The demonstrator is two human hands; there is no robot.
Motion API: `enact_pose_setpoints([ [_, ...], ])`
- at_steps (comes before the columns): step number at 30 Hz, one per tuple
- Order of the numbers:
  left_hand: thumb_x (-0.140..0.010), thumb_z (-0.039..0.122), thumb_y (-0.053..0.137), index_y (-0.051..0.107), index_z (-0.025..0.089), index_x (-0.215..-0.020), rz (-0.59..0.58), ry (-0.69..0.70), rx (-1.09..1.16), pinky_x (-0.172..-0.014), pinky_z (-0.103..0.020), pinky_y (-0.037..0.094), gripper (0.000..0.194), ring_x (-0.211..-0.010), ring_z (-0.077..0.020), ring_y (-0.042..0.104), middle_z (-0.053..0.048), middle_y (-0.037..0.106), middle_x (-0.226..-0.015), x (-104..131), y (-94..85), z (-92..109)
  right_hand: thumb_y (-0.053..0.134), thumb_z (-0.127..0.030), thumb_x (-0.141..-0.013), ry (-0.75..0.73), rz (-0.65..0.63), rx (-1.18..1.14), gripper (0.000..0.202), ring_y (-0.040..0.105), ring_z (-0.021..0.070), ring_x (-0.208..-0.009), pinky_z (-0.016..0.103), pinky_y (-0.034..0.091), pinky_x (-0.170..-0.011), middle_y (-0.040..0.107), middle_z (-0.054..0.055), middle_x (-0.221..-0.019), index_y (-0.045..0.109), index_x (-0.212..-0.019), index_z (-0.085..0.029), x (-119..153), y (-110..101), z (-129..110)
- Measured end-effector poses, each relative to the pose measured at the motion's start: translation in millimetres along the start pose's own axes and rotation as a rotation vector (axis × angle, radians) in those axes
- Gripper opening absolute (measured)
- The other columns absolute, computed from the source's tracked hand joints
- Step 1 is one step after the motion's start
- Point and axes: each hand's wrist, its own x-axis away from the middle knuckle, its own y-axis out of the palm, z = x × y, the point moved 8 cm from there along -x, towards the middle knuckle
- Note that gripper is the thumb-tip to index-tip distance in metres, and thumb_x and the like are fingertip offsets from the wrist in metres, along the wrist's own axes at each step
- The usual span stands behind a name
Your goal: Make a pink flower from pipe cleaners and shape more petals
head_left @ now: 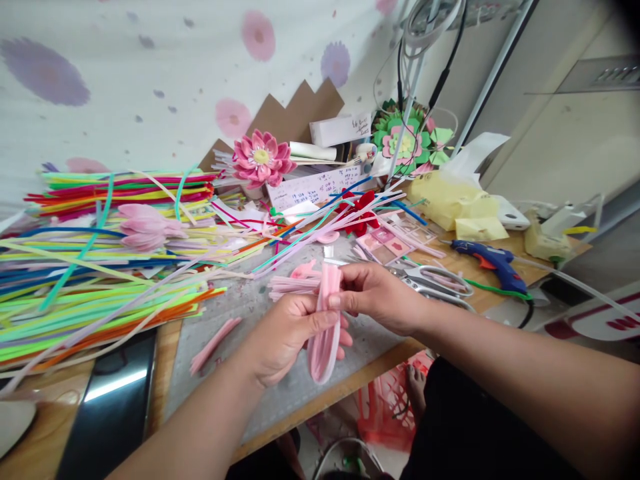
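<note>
A bundle of pale pink pipe cleaners (pixel 323 357), bent into a narrow loop, is held upright above the grey mat. My left hand (pixel 295 330) wraps round its middle, thumb in front and fingers behind. My right hand (pixel 365 293) pinches the upper part between thumb and fingers. Behind the hands, more pink pipe cleaner pieces (pixel 290 285) lie on the mat. A short pink bunch (pixel 215 345) rests to the left of my left hand. Silver scissors (pixel 435 281) lie just beyond my right hand.
Colourful pipe cleaners (pixel 95 267) cover the left side, with a pink petal bundle (pixel 147 228) on top. A pink flower (pixel 263 158) stands at the back. A blue glue gun (pixel 490 261) lies at the right, near a yellow bag (pixel 445 203). A dark glossy panel (pixel 113 400) is front left.
</note>
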Motion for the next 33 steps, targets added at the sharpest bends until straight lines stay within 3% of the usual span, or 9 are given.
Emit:
enact_pose_setpoints([
  [4, -0.065, 0.026, 0.073, 0.063, 0.011, -0.068, -0.010, -0.026, 0.005, -0.053, -0.029, 0.051, 0.018, -0.056, -0.0169, 0.063, -0.004, 0.065, -0.061, -0.2, 4.1, -2.5, 0.066, -0.033, -0.074, 0.001, -0.053, 0.003, 0.023, 0.048, 0.0069, -0.053, 0.019, 0.039, -0.051, 0.054, -0.003, -0.060, 0.057, -0.072, -0.012, -1.0, 7.3, -4.6],
  [7, -0.063, 0.026, 0.074, 0.063, 0.011, -0.068, -0.019, -0.035, -0.002, -0.052, -0.029, 0.051, 0.019, -0.056, -0.0174, 0.064, -0.004, 0.064, -0.060, -0.3, 3.4, -4.3, 0.065, -0.037, -0.074, -0.024, -0.027, 0.147, 0.027, 0.047, 0.0070, -0.053, 0.019, 0.039, -0.050, 0.052, -0.004, -0.058, 0.053, -0.069, -0.013, -2.3, 5.5, -6.1],
  [11, -0.068, 0.028, 0.071, 0.064, 0.010, -0.074, -0.053, -0.031, -0.012, -0.057, -0.029, 0.051, 0.020, -0.057, -0.0165, 0.064, -0.007, 0.068, -0.065, 0.2, 1.1, -4.8, 0.060, -0.036, -0.078, -0.074, -0.021, 0.346, 0.025, 0.047, 0.0074, -0.056, 0.019, 0.038, -0.052, 0.051, -0.003, -0.061, 0.052, -0.070, -0.014, -3.0, 2.6, -7.8],
  [15, -0.075, 0.031, 0.063, 0.064, 0.011, -0.087, -0.058, -0.028, 0.068, -0.064, -0.033, 0.052, 0.024, -0.066, -0.0196, 0.067, -0.010, 0.070, -0.074, 0.7, 1.4, -2.7, 0.058, -0.033, -0.079, -0.053, 0.051, 0.330, 0.023, 0.046, 0.0076, -0.053, 0.020, 0.038, -0.050, 0.050, -0.003, -0.058, 0.050, -0.069, -0.015, -2.7, -3.2, -4.1],
  [21, -0.075, 0.027, 0.064, 0.064, 0.010, -0.083, 0.019, -0.049, 0.089, -0.064, -0.031, 0.053, 0.019, -0.061, -0.0172, 0.066, -0.010, 0.070, -0.073, 0.7, -1.7, -1.1, 0.059, -0.028, -0.078, -0.076, 0.106, 0.336, 0.017, 0.045, 0.0079, -0.057, 0.020, 0.037, -0.052, 0.051, -0.002, -0.063, 0.052, -0.072, -0.014, 0.9, -6.1, -5.6],
  [26, -0.083, 0.038, 0.051, 0.061, 0.013, -0.097, 0.064, -0.056, 0.073, -0.049, -0.024, 0.048, 0.031, -0.057, -0.0184, 0.066, -0.012, 0.070, -0.076, -1.1, -7.9, 1.1, 0.060, -0.028, -0.078, -0.081, 0.202, 0.291, 0.017, 0.042, 0.0067, -0.051, 0.020, 0.035, -0.049, 0.047, -0.005, -0.057, 0.050, -0.072, -0.015, 2.5, -14.0, -8.6],
  [29, -0.084, 0.040, 0.048, 0.059, 0.014, -0.099, 0.087, -0.002, 0.051, -0.046, -0.023, 0.047, 0.032, -0.056, -0.0181, 0.066, -0.012, 0.070, -0.079, -2.4, -11.2, 6.7, 0.057, -0.029, -0.080, -0.085, 0.233, 0.247, 0.017, 0.039, 0.0057, -0.044, 0.019, 0.033, -0.045, 0.043, -0.008, -0.051, 0.048, -0.072, -0.016, 2.1, -18.3, -6.9],
  [33, -0.080, 0.040, 0.053, 0.060, 0.013, -0.087, 0.203, 0.129, -0.057, -0.046, -0.023, 0.047, 0.028, -0.054, -0.0170, 0.064, -0.009, 0.068, -0.073, -0.3, -20.0, 18.0, 0.055, -0.032, -0.082, -0.112, 0.333, 0.187, 0.020, 0.038, 0.0052, -0.040, 0.019, 0.031, -0.041, 0.042, -0.008, -0.049, 0.046, -0.072, -0.017, 2.8, -31.4, -3.5],
])
